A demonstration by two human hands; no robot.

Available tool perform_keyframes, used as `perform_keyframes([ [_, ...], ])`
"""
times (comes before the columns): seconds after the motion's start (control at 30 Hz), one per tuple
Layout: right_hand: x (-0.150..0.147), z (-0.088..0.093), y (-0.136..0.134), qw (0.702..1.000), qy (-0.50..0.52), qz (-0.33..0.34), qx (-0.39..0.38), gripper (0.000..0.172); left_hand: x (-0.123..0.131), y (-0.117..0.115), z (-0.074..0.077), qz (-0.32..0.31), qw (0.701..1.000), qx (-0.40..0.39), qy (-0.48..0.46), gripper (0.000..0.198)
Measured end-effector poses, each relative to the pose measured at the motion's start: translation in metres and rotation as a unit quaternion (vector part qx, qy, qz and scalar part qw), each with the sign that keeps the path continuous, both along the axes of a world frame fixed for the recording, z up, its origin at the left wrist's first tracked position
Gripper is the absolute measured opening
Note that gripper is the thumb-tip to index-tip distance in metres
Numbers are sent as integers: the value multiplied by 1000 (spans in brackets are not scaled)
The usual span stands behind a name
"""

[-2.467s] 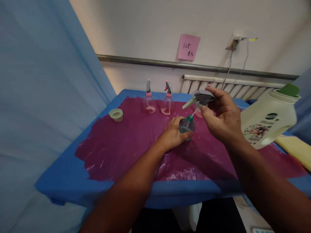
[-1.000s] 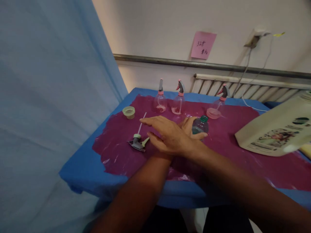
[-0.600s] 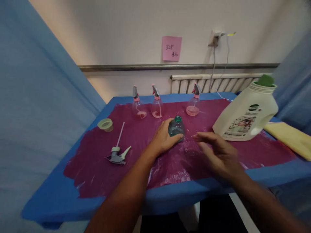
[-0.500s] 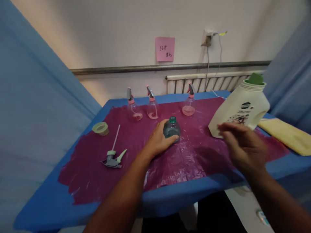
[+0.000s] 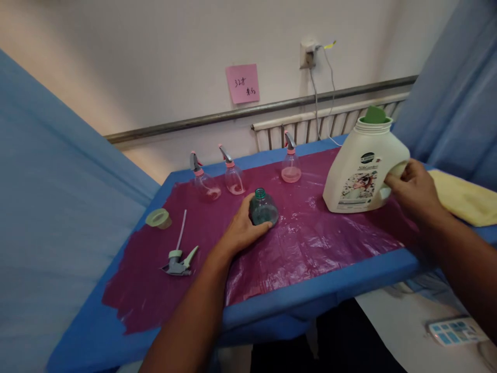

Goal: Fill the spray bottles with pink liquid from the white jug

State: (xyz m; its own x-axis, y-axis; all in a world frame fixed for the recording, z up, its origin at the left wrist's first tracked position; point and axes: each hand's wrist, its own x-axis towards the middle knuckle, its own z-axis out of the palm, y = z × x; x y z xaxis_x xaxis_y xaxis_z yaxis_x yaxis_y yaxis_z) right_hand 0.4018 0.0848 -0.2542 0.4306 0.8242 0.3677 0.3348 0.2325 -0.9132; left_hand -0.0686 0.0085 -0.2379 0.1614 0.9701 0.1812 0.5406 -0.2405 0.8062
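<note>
My left hand [image 5: 245,224] is wrapped round a small green-tinted spray bottle [image 5: 265,211], which stands upright and has no spray head on its neck. At the right, my right hand [image 5: 413,191] grips the handle of a large cream detergent jug [image 5: 361,171]. The jug stands upright with a green spout showing in its uncapped mouth. Left of my left forearm lies a grey spray head [image 5: 176,263] with a pale green trigger and a thin tube. Further back on that side rests a translucent pale green cap [image 5: 158,218].
Several pink-collared spray bottles [image 5: 291,167] with some pink liquid stand along the back. A purple plastic sheet [image 5: 303,254] covers much of the blue table [image 5: 322,290]. A folded yellow cloth [image 5: 466,197] lies at the right. Blue curtains [image 5: 70,207] hang on both sides.
My right hand has moved from in front of the jug to its handle and closed on it. My left hand stays on the bottle. The view has shifted and tilted.
</note>
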Motion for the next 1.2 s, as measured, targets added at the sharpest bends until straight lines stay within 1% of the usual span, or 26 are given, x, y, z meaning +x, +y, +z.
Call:
perform_keyframes([
  [0.07, -2, 7, 2, 998, -39, -24, -37, 40, 0, 2, 1, -10, 1000, 4, -6, 103],
  [0.13, -4, 16, 5, 995, -72, -47, -50, 31, 0, 4, 1, -21, 1000, 1, -18, 101],
  [0.2, -6, 25, 9, 994, -87, -49, -44, 29, 0, 6, 0, -24, 999, -4, -24, 100],
  [0.3, -9, 41, 12, 993, -118, -25, -16, 27, -1, 8, -2, -28, 999, -6, -36, 99],
  [0.43, -16, 66, 15, 983, -181, 3, 17, 22, -2, 11, -8, -45, 995, -18, -85, 99],
  [0.57, -30, 88, 16, 974, -225, 37, 20, 21, -3, 13, -11, -68, 989, -42, -121, 98],
  [0.67, -44, 100, 18, 968, -245, 61, 18, 23, -4, 15, -11, -82, 988, -44, -126, 95],
  [0.8, -66, 107, 23, 959, -265, 102, 19, 21, -5, 17, -12, -92, 986, -39, -135, 93],
  [0.9, -79, 108, 26, 946, -292, 140, 21, 21, -3, 16, -9, -91, 985, -51, -139, 94],
  [0.97, -84, 107, 29, 937, -311, 158, 20, 22, -2, 15, -6, -87, 987, -54, -126, 94],
  [1.07, -87, 107, 32, 929, -333, 160, 13, 24, 0, 13, 0, -80, 990, -58, -99, 99],
  [1.13, -88, 106, 33, 925, -348, 153, 11, 22, 0, 12, 4, -79, 991, -61, -90, 104],
  [1.2, -88, 105, 35, 922, -362, 136, 12, 18, 0, 11, 6, -82, 992, -57, -82, 104],
])
